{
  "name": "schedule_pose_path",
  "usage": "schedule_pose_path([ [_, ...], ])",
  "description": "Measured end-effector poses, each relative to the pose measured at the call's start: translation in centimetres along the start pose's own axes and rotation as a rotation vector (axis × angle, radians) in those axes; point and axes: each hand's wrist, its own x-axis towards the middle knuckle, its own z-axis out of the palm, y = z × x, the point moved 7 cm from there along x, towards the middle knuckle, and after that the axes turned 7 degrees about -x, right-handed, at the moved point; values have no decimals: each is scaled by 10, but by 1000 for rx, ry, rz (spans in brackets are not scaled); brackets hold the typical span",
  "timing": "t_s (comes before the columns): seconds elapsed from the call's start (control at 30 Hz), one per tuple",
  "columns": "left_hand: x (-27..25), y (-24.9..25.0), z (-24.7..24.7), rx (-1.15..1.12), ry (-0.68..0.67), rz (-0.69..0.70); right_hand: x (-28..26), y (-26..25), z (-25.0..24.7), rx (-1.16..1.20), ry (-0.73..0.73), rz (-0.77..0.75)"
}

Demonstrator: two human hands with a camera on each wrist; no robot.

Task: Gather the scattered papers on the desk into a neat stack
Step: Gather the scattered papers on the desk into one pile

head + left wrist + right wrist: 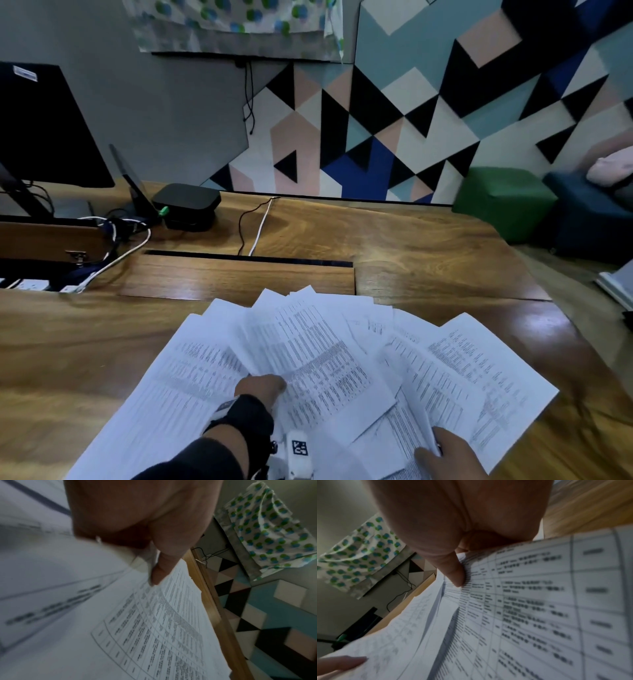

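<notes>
Several printed white papers [325, 359] lie fanned out and overlapping on the wooden desk [428, 253] near its front edge. My left hand [262, 385] grips the fan's lower middle part, fingers hidden under the sheets. In the left wrist view the left hand [154, 574] pinches sheets [154, 628] with the thumb on top. My right hand [445, 452] holds the right part of the fan at its lower edge. In the right wrist view the right hand [458, 574] presses its thumb on a table-printed sheet [530, 601], fingers beneath.
A black monitor [44, 130] and a tangle of cables [113, 233] stand at the back left. A black box [186, 204] sits behind a cable slot [246, 258]. A green stool [503, 202] and a blue seat [589, 209] stand past the desk's right edge.
</notes>
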Motion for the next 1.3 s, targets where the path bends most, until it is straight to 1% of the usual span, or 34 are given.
schedule_pose_path([
  [0.03, -9, 7, 2, -174, -98, 35, 1, 4, -4, 25, 20, -4],
  [0.07, -10, 13, 3, -247, -130, 70, -4, 4, -12, 33, 49, -10],
  [0.1, -20, 20, -3, -279, -140, 72, -6, 8, -19, 75, 79, -24],
  [0.17, -26, 26, -17, -324, -199, 118, -26, -6, -42, 142, 169, -48],
  [0.2, -21, 25, -26, -340, -219, 144, -34, -10, -55, 176, 235, -50],
  [0.27, -16, 14, -45, -336, -201, 172, -55, -22, -78, 227, 348, -114],
  [0.37, 0, -10, -71, -191, -26, 162, -74, -25, -109, 303, 472, -192],
  [0.4, 4, -16, -73, -147, 11, 163, -81, -29, -119, 340, 504, -228],
  [0.47, 7, -23, -69, -65, 6, 145, -89, -35, -136, 466, 530, -301],
  [0.5, 7, -25, -65, -39, -14, 133, -90, -38, -145, 566, 549, -334],
  [0.57, 4, -27, -58, -19, -62, 105, -86, -47, -150, 766, 509, -366],
  [0.6, 5, -28, -55, -22, -85, 98, -81, -55, -145, 807, 461, -376],
  [0.63, 2, -28, -52, -25, -112, 89, -72, -62, -138, 797, 433, -381],
  [0.73, 0, -28, -40, -102, -184, 30, -50, -85, -96, 690, 417, -339],
  [0.8, -1, -28, -36, -193, -203, -18, -37, -96, -58, 544, 415, -289],
  [0.83, -4, -28, -33, -251, -222, -38, -31, -99, -36, 490, 376, -260],
  [0.93, -24, -22, -22, -384, -338, -80, -18, -99, 16, 405, 279, -146],
  [0.97, -24, -22, -18, -378, -349, -56, -14, -97, 27, 373, 270, -122],
  [1.03, -19, -23, -17, -336, -308, 46, -11, -95, 41, 324, 231, -88],
  [1.07, -16, -24, -16, -315, -281, 69, -10, -96, 43, 320, 210, -80],
  [1.13, -21, -25, -11, -262, -279, 64, -11, -96, 41, 383, 200, -81],
  [1.2, -27, -18, -14, -258, -310, 80, -12, -94, 34, 459, 205, -89],
  [1.23, -25, -12, -16, -272, -329, 86, -13, -96, 29, 522, 179, -98],
  [1.3, -23, -8, -20, -275, -409, 96, -14, -94, 29, 743, 42, -109],
])
